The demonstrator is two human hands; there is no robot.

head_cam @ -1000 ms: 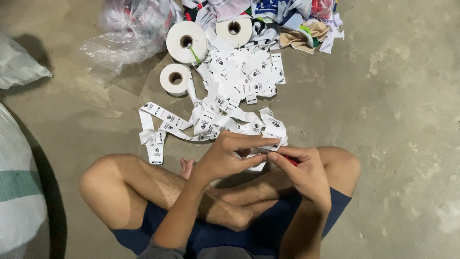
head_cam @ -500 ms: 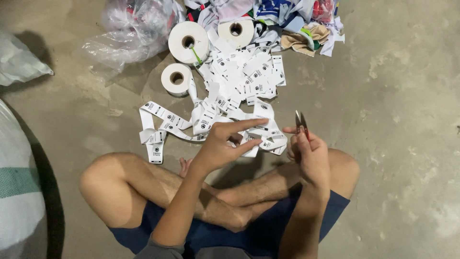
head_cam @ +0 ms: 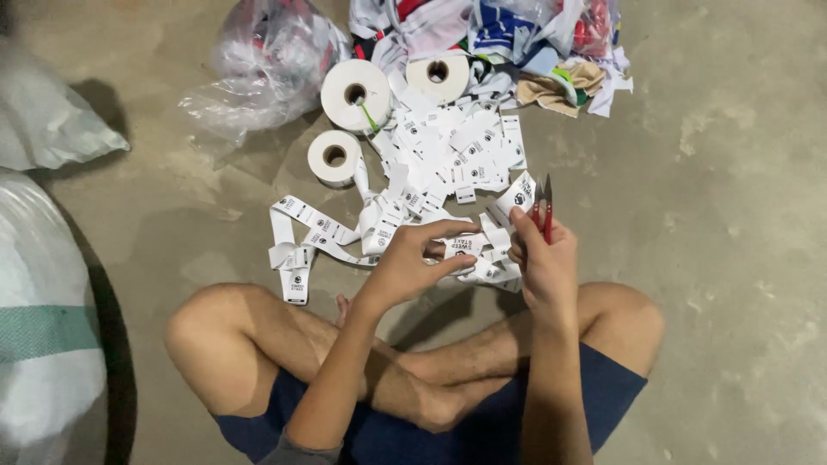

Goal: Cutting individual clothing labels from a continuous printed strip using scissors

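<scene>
Head view shows your right hand (head_cam: 543,263) has lifted the snips (head_cam: 544,207) clear, fingers wrapped round them, while your left hand (head_cam: 418,258) now pinches the label strip (head_cam: 465,245).

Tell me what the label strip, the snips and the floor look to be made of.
Label strip: white woven or satin-like ribbon, probably; it curls and folds limply. Snips in the right hand: grey metal blades, red handle, likely plastic. Floor: bare concrete, matt, mottled grey with pale patches.
</scene>
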